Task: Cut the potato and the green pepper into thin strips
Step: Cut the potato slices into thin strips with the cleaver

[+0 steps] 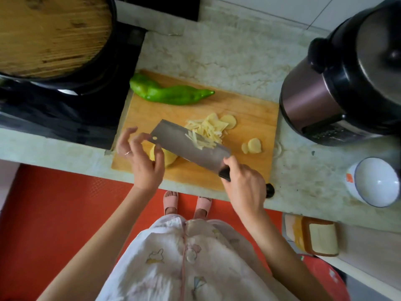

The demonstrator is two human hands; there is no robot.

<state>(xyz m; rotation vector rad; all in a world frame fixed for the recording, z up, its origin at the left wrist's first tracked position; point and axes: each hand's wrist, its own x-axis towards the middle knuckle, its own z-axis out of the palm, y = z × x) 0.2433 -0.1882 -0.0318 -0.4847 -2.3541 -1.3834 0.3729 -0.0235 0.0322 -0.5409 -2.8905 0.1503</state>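
Wooden cutting board (249,118) carries everything I see: green pepper (167,93) whole at 11 o'clock, potato strips (209,130) at centre (some ride the cleaver (212,158) blade). Right hand (245,183) grips the handle at 5 o'clock; left hand (143,161) hangs loose-fingered over the potato chunk (168,159) at 8 o'clock.

I see a pale, mottled stone countertop (227,55) running across my view, stained in places. At its left sits a black cooktop (65,114) with a dark pan (103,68) under a round wooden lid (50,33). At far right stands a brown-and-black electric cooker (338,88), with a white bowl (375,183) near it by the counter's edge. White wall tiles (325,9) show top right. The floor (54,213) below is red-orange — the light soft and even.
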